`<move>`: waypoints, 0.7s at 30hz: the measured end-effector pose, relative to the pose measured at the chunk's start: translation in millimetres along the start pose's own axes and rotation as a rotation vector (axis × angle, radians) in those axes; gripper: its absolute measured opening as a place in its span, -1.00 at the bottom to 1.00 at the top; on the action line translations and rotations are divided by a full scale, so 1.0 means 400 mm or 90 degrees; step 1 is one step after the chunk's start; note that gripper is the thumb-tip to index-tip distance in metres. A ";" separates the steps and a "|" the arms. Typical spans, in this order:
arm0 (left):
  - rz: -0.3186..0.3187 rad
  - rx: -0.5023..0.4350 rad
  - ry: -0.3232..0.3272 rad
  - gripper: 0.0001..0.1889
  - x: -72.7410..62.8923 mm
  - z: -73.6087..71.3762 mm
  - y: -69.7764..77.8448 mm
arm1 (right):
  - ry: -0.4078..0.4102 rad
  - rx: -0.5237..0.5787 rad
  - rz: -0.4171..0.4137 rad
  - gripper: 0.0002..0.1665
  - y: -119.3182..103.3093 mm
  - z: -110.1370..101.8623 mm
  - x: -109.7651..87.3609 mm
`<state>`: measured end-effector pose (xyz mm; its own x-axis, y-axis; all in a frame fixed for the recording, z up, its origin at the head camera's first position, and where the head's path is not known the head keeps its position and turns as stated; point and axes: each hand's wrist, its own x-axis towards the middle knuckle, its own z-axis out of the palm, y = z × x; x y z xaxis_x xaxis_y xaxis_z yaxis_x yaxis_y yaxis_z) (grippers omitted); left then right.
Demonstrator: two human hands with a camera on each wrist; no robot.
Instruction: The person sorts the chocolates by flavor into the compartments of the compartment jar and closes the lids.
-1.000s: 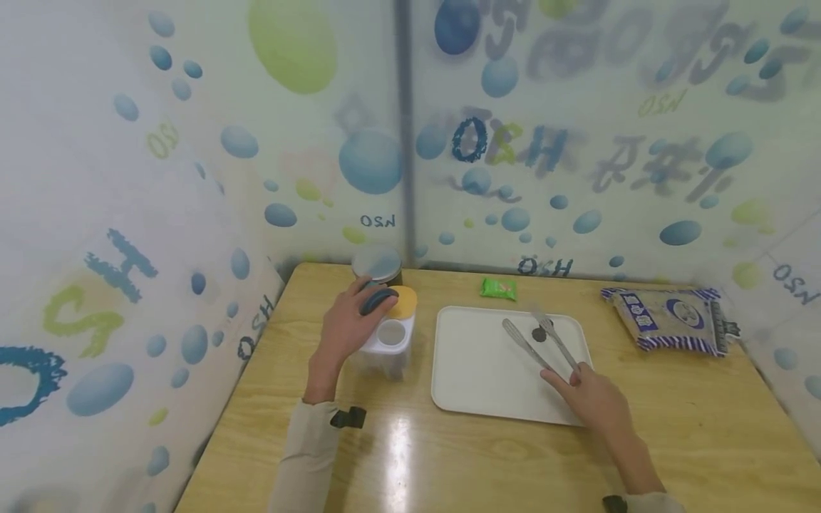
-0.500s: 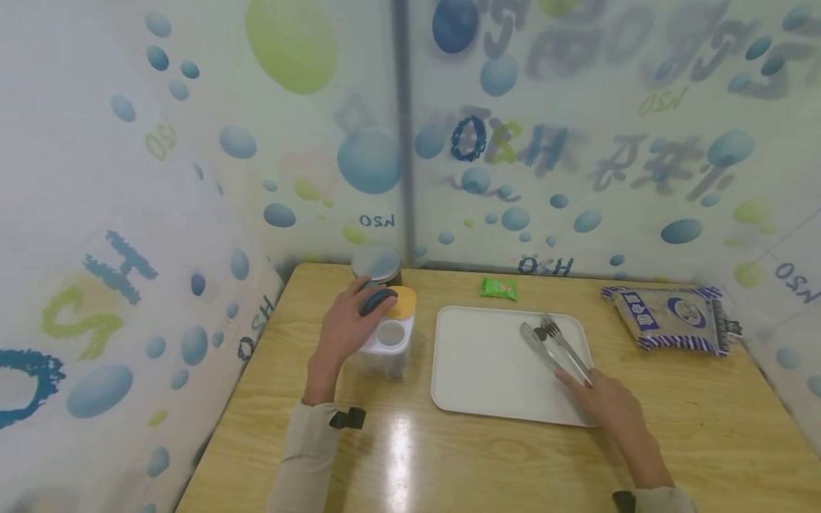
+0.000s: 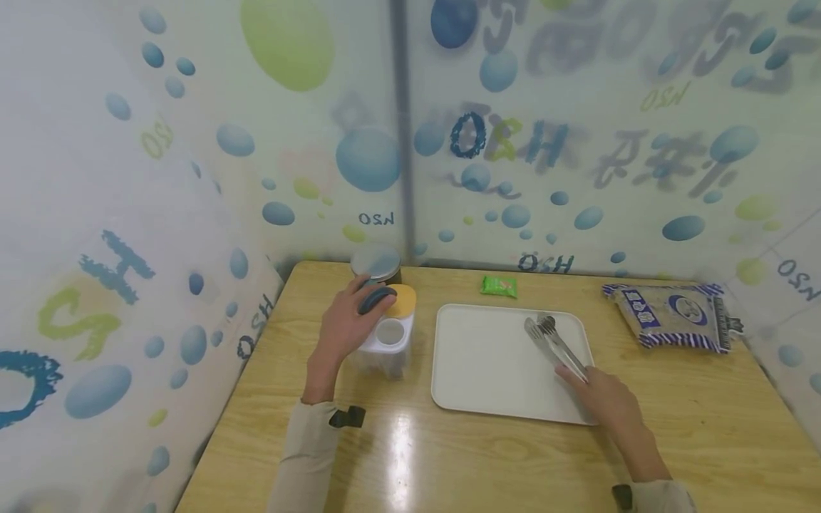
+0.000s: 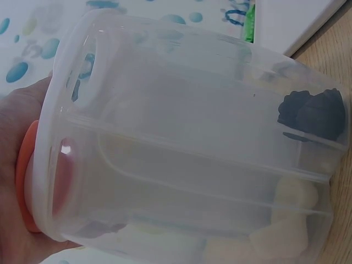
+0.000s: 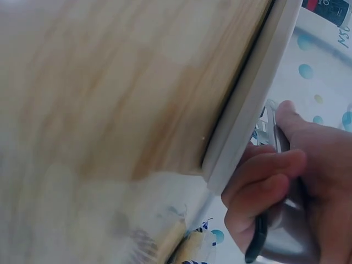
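My left hand (image 3: 346,324) grips a dark blue lid (image 3: 378,299) on top of a clear divided container (image 3: 385,362). Beside it lie a yellow lid (image 3: 403,301) and a round opening (image 3: 390,332). Through the wall, the left wrist view shows dark lumps (image 4: 313,114) and pale pieces (image 4: 289,214) low in separate compartments. My right hand (image 3: 609,406) holds metal tongs (image 3: 567,354) over the white tray (image 3: 484,363). Their tips are close together at a small dark round piece (image 3: 546,324) on the tray, partly hidden by them.
A round lidded jar (image 3: 377,262) stands behind the container. Behind the tray lies a small green packet (image 3: 499,286). A clipped blue-and-white bag (image 3: 670,317) rests at the right, and printed walls (image 3: 449,235) rise behind the wooden table (image 3: 474,463).
The tongs' arms have come together around the dark piece after being spread apart, and the right hand has shifted slightly right. The left hand has kept its place on the container.
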<state>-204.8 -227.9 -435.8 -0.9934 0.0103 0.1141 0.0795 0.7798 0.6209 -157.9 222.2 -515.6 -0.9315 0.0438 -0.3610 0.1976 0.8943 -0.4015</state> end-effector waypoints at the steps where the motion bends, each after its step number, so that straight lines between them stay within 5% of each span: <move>1: -0.001 0.000 -0.001 -0.33 0.000 -0.001 0.000 | -0.001 0.002 -0.002 -0.05 -0.002 0.000 -0.001; 21: 0.010 0.006 0.003 -0.31 0.002 0.005 -0.006 | -0.003 0.111 -0.035 -0.25 -0.004 0.006 -0.006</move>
<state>-206.0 -228.5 -438.7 -0.9916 0.0194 0.1275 0.0940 0.7854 0.6118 -155.3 219.6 -516.3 -0.9412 -0.0051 -0.3377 0.1965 0.8049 -0.5600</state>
